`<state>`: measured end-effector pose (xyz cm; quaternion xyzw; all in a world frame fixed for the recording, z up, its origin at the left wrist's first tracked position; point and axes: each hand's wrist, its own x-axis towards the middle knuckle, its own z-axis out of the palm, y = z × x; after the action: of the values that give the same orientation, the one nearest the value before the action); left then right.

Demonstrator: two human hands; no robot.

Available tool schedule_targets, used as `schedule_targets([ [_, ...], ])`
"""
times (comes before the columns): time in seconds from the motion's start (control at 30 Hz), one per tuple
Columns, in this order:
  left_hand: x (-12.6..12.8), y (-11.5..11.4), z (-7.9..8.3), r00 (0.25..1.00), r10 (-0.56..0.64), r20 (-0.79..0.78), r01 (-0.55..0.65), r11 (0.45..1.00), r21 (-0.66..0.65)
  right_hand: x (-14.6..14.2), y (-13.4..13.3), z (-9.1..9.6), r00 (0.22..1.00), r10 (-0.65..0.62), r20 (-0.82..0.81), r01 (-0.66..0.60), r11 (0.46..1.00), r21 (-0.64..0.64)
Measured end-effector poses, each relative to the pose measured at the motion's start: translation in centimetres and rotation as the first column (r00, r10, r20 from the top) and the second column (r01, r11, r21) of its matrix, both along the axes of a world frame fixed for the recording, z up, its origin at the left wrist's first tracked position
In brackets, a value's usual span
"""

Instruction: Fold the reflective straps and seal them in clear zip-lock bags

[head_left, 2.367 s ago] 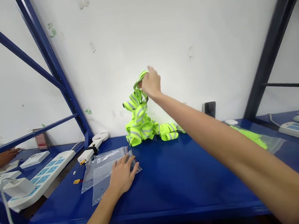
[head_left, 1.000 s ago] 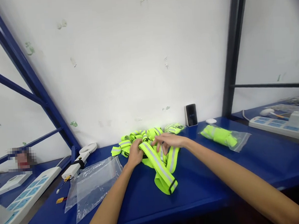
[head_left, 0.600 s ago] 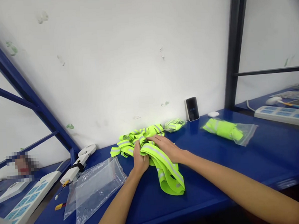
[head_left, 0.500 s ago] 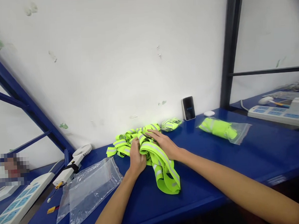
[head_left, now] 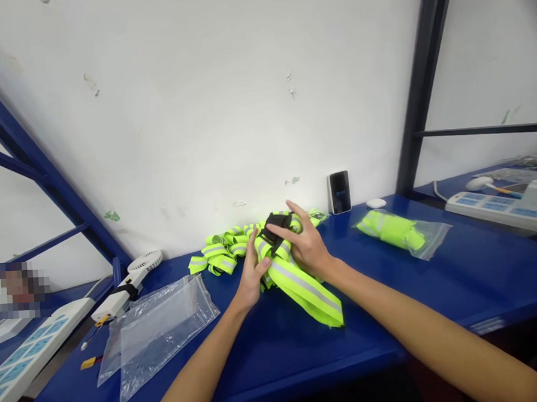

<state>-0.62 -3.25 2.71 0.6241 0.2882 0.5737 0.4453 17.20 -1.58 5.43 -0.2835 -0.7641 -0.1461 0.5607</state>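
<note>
Neon straps [head_left: 305,286] were held between left grip [head_left: 251,278] and right grip [head_left: 310,248]; clear bags [head_left: 161,332] were spread to their left.

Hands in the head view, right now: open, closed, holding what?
Left hand: closed on the yellow-green reflective straps.
Right hand: holding them too, at a black part.

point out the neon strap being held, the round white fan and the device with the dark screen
neon strap [head_left: 302,287]: head view, on the loose stretch hanging forward
round white fan [head_left: 146,261]: head view, on its grille
device [head_left: 339,192]: head view, on its dark screen
</note>
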Motion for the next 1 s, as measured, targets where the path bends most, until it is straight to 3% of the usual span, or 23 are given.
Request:
schedule_targets([
  [0.2, -1.3, -0.1, 0.9, 0.988, -0.094, 0.126, 0.113, 0.981, -0.157, -0.3, -0.3, 0.0, 0.979, 0.189, 0.074, -0.181, 0.978, -0.106],
  [0.3, -1.7, -0.6, 2.2, 0.946, -0.221, 0.237, 0.288, 0.908, -0.304, -0.5, -0.5, 0.0, 0.952, 0.265, 0.155, -0.254, 0.963, -0.087],
  [0.37, -2.1, -0.8, 2.9, 0.932, -0.299, 0.206, 0.358, 0.852, -0.381, -0.8, -0.8, 0.1, 0.933, 0.32, 0.167, -0.305, 0.946, -0.108],
  [0.43, -2.6, -0.8, 3.2, 0.931, -0.353, 0.098, 0.36, 0.838, -0.41, -1.1, -1.1, 0.4, 0.925, 0.367, 0.098, -0.343, 0.918, -0.199],
  [0.5, -3.2, -0.7, 3.2, 0.91, -0.413, -0.029, 0.368, 0.839, -0.401, -1.1, -1.2, 0.7, 0.902, 0.431, -0.025, -0.41, 0.835, -0.367],
  [0.53, -3.5, -0.6, 3.1, 0.895, -0.44, -0.074, 0.381, 0.84, -0.387, -0.9, -1.2, 0.9, 0.875, 0.477, -0.084, -0.459, 0.759, -0.462],
  [0.63, -4.0, -0.2, 3.0, 0.874, -0.475, -0.102, 0.417, 0.842, -0.343, -0.5, -0.9, 1.1, 0.761, 0.599, -0.251, -0.576, 0.444, -0.686],
  [0.7, -4.2, 0.1, 3.0, 0.9, -0.427, -0.087, 0.382, 0.869, -0.315, -0.4, -0.5, 1.0, 0.717, 0.591, -0.37, -0.619, 0.295, -0.728],
  [0.77, -4.1, 0.5, 3.0, 0.951, -0.3, -0.071, 0.273, 0.927, -0.257, -0.4, -0.2, 0.9, 0.715, 0.533, -0.452, -0.639, 0.237, -0.732],
  [0.83, -3.9, 0.8, 3.1, 0.998, -0.049, -0.049, 0.043, 0.991, -0.128, -0.5, 0.0, 0.8, 0.763, 0.458, -0.456, -0.599, 0.236, -0.765],
  [0.87, -3.7, 0.9, 3.1, 0.994, 0.1, -0.03, -0.102, 0.994, -0.046, -0.6, 0.0, 0.8, 0.793, 0.426, -0.435, -0.562, 0.24, -0.791],
  [0.93, -3.3, 0.9, 3.0, 0.937, 0.35, 0.013, -0.35, 0.93, 0.111, -0.7, -0.4, 1.0, 0.827, 0.412, -0.382, -0.504, 0.244, -0.829],
  [1.0, -2.8, 0.7, 2.9, 0.884, 0.465, 0.047, -0.464, 0.862, 0.206, -1.0, -0.9, 1.3, 0.813, 0.478, -0.331, -0.493, 0.264, -0.829],
])
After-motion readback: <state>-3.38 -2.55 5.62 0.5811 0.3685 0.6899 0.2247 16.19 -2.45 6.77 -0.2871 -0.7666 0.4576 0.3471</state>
